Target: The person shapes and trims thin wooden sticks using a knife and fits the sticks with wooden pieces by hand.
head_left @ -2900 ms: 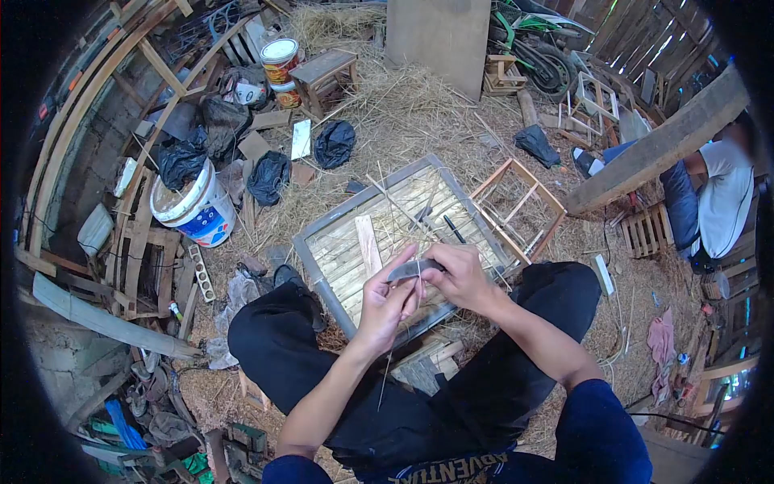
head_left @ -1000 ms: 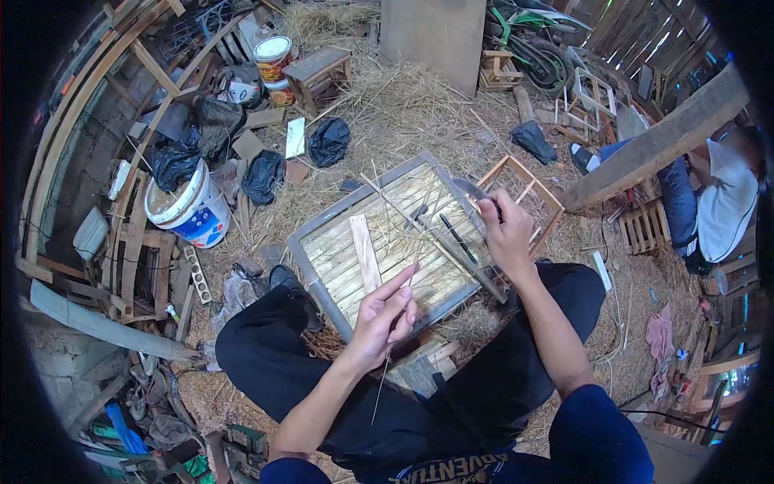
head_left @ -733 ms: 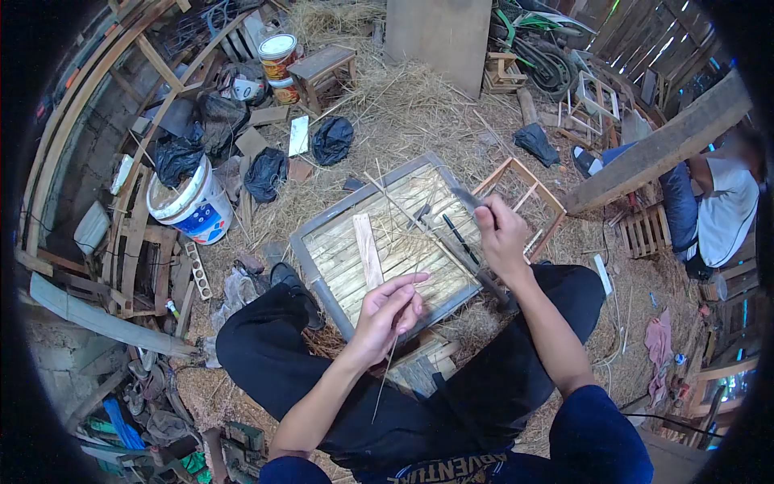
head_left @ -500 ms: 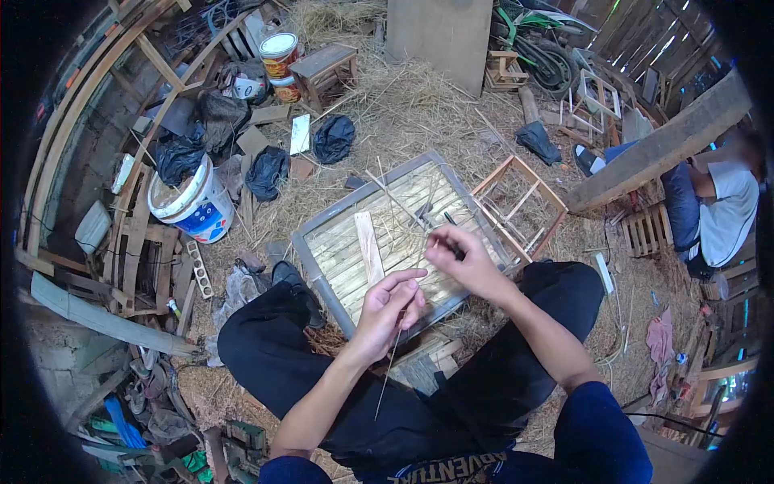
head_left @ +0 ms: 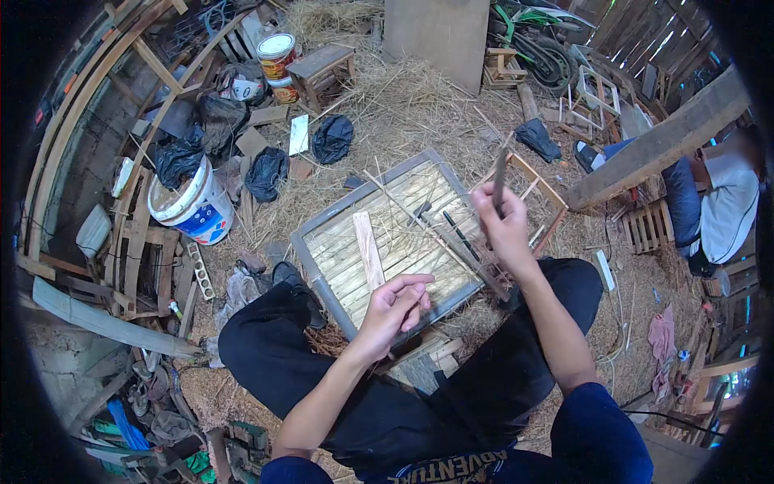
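The right hand (head_left: 504, 228) grips a dark, narrow, blade-like tool (head_left: 500, 176), raised near the grey-framed, slatted wooden panel (head_left: 332, 252), apparently positioning it. The left hand (head_left: 393, 313) is loosely curled; whether it pinches anything cannot be told. Any stroke would call for left fingers clear of the tool.

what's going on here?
A seated person's right hand holds up a dark, blade-like tool. The left hand is in front of the body, fingers loosely curled; whether it grips anything thin is unclear. A flat wooden strip and a dark pen-like item lie on the framed slatted panel. Another person sits off to the right.
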`<state>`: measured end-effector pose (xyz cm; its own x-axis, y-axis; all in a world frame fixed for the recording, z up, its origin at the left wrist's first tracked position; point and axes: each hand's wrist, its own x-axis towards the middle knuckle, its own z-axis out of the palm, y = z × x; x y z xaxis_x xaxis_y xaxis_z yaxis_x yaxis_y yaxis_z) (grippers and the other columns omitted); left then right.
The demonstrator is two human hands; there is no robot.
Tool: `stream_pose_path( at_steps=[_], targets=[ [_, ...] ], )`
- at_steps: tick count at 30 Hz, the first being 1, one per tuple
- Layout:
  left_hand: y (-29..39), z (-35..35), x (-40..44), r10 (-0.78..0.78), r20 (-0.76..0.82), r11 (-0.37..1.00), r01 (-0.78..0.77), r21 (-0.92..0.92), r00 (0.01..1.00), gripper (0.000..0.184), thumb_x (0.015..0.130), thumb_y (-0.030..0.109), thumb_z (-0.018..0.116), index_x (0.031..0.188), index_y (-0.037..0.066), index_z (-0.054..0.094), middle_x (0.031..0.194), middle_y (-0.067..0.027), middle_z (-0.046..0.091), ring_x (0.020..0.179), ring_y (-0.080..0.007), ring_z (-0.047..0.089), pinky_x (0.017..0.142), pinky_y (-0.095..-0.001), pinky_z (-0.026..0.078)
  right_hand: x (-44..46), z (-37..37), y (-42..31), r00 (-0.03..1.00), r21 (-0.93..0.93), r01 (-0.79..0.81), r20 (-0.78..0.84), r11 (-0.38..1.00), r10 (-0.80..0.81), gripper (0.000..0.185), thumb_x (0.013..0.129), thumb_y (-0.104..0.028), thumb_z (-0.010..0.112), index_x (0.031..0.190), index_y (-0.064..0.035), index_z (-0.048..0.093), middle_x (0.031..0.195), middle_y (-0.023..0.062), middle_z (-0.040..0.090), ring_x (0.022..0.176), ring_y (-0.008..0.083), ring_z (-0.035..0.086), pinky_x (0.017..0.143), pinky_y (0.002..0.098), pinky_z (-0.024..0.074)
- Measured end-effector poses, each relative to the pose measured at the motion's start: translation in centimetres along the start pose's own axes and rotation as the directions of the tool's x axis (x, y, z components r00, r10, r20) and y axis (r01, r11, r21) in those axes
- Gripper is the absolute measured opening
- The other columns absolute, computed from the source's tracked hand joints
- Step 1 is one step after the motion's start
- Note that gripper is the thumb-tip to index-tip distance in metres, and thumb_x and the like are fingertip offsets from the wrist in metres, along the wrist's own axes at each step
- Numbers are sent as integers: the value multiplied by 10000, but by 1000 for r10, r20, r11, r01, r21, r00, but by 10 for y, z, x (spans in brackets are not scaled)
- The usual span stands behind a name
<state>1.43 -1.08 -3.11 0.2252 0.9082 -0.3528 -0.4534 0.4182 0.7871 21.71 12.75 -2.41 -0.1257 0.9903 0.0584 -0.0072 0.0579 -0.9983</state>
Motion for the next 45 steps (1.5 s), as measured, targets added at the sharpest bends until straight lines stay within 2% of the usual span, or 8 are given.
stream_pose_path(
  at_steps=[5,9,12,15,16,22,33,45],
  targets=[
    [-1,2,1,23,-4,999,-23,30,1000,315,1029,160,591,1292,-13,603,864,-29,614,543,-25,413,481,-182,311,5,-9,9,996,-49,67,-57,997,-70,218,1026,-251,619,1044,-35,595,849,-41,549,726,43,472,623,228,384],
    [-5,1,3,38,-32,999,-38,14,999,297,1023,136,598,1278,-16,609,865,-41,619,546,-27,411,486,-181,316,-18,15,20,979,-147,175,128,974,-156,186,1026,-235,602,1054,-53,577,840,-17,578,711,67,493,624,266,413],
    [-8,0,6,62,-73,998,-63,-20,995,284,1022,123,596,1270,-16,611,878,-51,632,546,-28,412,488,-179,322,-37,29,20,948,-225,160,308,961,-85,247,1026,-293,584,1069,-50,574,825,67,642,712,146,597,635,321,459],
    [-5,-2,6,69,-138,995,-78,-62,988,252,1023,120,598,1237,-8,635,884,-54,671,551,-19,431,483,-178,328,-52,36,-9,899,-421,217,438,881,-12,344,1026,-378,547,1088,-40,572,832,163,667,743,280,676,655,384,491],
    [-5,-4,6,76,-137,994,-87,-72,988,250,1020,115,600,1234,-9,636,885,-55,672,551,-19,432,482,-178,329,-55,39,1,888,-401,290,451,869,-88,387,1020,-420,522,1058,-39,581,831,182,652,758,369,664,662,433,494],
    [-12,-15,10,84,-169,990,-101,-97,982,234,988,50,614,1209,-21,649,896,-58,680,550,-22,440,473,-183,327,-50,39,12,796,-460,538,553,707,-246,357,1004,-401,551,952,-49,576,788,165,614,734,386,629,654,467,481],
    [-4,-5,3,153,-204,988,-145,54,967,336,948,-22,618,1281,0,650,847,-27,666,554,-13,421,477,-182,308,-49,36,8,740,-487,638,603,597,-300,422,930,-484,616,873,-69,570,755,129,619,712,341,651,607,442,496],
    [5,8,-2,116,-174,987,-133,-92,978,354,979,28,610,1332,3,619,865,-24,641,561,-11,397,486,-187,292,-42,32,10,684,-539,729,544,422,-486,505,877,-550,623,792,-61,529,691,111,525,616,317,581,553,406,448]
  ],
)
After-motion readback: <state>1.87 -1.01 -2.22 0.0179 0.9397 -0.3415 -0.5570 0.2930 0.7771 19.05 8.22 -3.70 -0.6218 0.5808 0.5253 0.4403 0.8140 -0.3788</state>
